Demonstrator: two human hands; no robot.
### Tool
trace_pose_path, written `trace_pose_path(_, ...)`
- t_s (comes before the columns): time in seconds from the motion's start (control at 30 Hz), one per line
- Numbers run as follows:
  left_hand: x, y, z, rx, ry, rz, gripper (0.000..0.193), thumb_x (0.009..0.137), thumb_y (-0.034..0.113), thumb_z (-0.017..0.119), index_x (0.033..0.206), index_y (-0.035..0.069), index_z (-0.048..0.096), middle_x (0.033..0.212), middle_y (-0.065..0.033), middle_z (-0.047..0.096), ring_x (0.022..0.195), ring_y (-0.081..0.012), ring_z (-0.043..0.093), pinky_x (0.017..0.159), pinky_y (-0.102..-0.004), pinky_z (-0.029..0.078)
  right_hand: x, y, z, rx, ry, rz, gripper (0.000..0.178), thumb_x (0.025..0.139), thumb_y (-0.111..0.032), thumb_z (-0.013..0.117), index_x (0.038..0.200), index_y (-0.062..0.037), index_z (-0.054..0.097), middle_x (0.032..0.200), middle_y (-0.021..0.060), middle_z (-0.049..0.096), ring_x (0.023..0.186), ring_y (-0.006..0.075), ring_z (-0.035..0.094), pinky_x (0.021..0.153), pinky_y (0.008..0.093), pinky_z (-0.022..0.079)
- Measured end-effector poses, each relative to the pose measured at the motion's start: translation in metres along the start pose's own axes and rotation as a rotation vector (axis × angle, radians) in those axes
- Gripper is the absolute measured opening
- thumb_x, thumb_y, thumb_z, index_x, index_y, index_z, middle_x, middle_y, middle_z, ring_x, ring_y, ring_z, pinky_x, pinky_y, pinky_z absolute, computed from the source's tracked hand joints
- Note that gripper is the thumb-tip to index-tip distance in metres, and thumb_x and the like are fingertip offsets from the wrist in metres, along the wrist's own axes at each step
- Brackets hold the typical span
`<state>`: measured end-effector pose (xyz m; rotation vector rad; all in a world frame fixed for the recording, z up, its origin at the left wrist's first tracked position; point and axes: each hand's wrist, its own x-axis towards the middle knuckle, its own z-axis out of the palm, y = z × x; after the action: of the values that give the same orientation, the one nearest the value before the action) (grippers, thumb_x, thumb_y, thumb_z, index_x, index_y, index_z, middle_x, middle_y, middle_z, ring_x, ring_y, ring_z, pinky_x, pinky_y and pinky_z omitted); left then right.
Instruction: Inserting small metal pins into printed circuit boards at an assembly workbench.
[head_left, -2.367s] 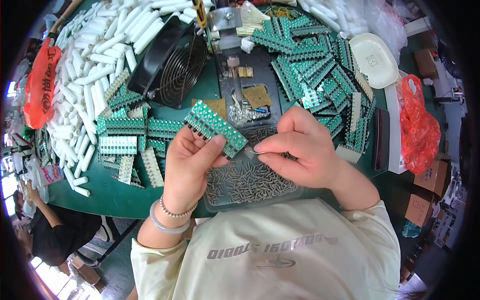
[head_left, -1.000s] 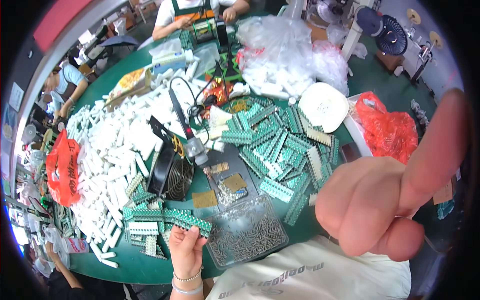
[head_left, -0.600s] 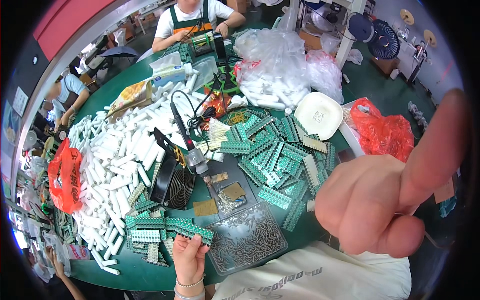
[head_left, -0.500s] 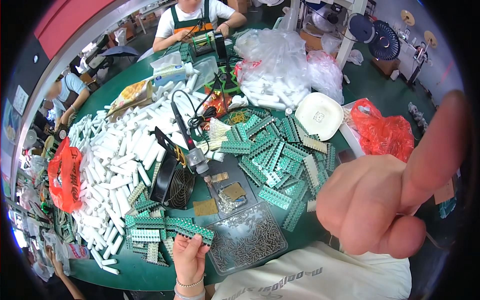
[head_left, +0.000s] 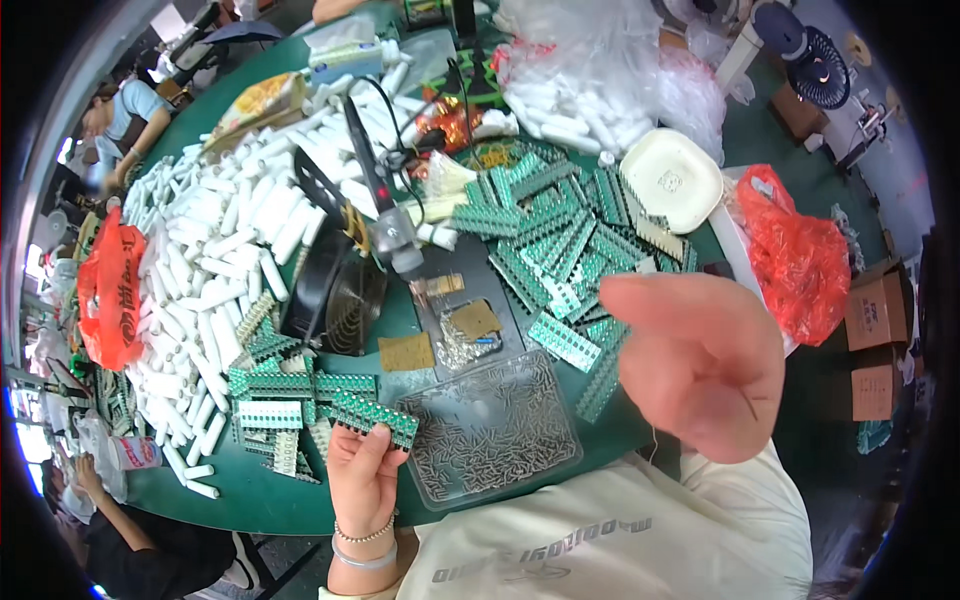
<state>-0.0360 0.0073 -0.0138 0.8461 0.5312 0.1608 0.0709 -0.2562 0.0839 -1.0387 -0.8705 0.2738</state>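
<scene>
My left hand [head_left: 362,475] pinches one end of a green circuit board strip [head_left: 372,415], its thumb on top. The strip is tilted, with its far right end beside a clear plastic tray [head_left: 578,440] of small metal screws. Close to the camera, my right hand [head_left: 705,360] hangs over the right side of the table with fingers curled in. Whether anything sits inside them is hidden. Left of the left hand lies a stack of similar strips [head_left: 280,385]. A larger heap of green strips [head_left: 560,225] spreads beyond the tray, partly covered by the right hand.
White cylindrical cells [head_left: 210,280] pile up at the left. A soldering iron [head_left: 368,165] stands above a black fan [head_left: 340,300]. Brown pads [head_left: 405,352] lie near the tray. A white dish [head_left: 672,180] and red plastic bag [head_left: 795,260] are at right. Other people work at left.
My view has shifted, so the table sits higher in it. My right hand has turned and its raised finger has come down; the left hand still holds the strip beside the tray.
</scene>
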Motion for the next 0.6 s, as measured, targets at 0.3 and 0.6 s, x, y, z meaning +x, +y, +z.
trace_pose_path(0.3,0.014,0.001,0.009,0.191,-0.020,-0.091,0.015,0.082,0.000,0.053,0.097,0.004,0.053,0.085,-0.0014,0.060,0.070,-0.0072,0.059,0.058,-0.0170,0.051,0.026,0.034,-0.002,-0.071,0.020,0.062,0.014,0.082,-0.006,0.049,0.096,-0.0018,0.051,0.082,0.0087,0.050,0.069,0.0188,0.044,0.064,0.0290,0.037)
trace_pose_path(0.6,0.045,0.003,0.036,0.260,-0.064,-0.155,0.009,0.083,0.001,0.054,0.091,0.002,0.054,0.079,0.0005,0.059,0.065,-0.0031,0.056,0.057,-0.0152,0.050,0.014,0.111,-0.009,-0.385,0.015,0.327,0.009,0.084,0.000,0.048,0.091,-0.0004,0.053,0.072,0.0018,0.044,0.060,0.0066,0.036,0.054,0.0212,0.031)
